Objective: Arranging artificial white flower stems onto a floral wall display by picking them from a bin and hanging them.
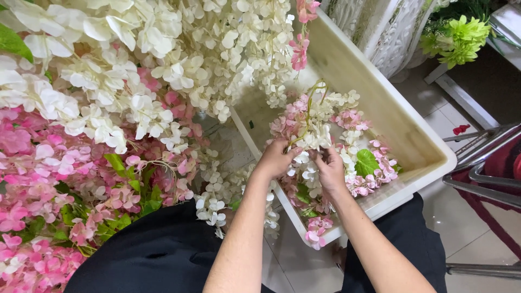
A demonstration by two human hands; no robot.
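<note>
Left hand point(275, 159): closed on the green stem point(307, 111) of a flower spray point(315, 135), pinching it low, where the stem meets the white blossoms.
Right hand point(330, 169): fingers curled into the white blossoms just beside the left hand; it looks to grip a strand, though the fingertips are hidden among petals.
Spray: lies in the near half of the cream tray point(412, 135), pink and white clusters tangled together, one green leaf point(367, 161) to the right.
Tray: rests tilted over the person's lap, its far end under the hanging white flowers point(179, 59).
Pile: pink flowers point(49, 217) heaped at the left, well apart from the hands.
Doing it well: I judge the stem should be held firm by the left hand while the right teases strands apart gently, pulling along the strand and not across it, so petals do not tear off.
Risk: the strands are interlaced; a sharp tug would likely drag neighbouring clusters out of the tray.
</note>
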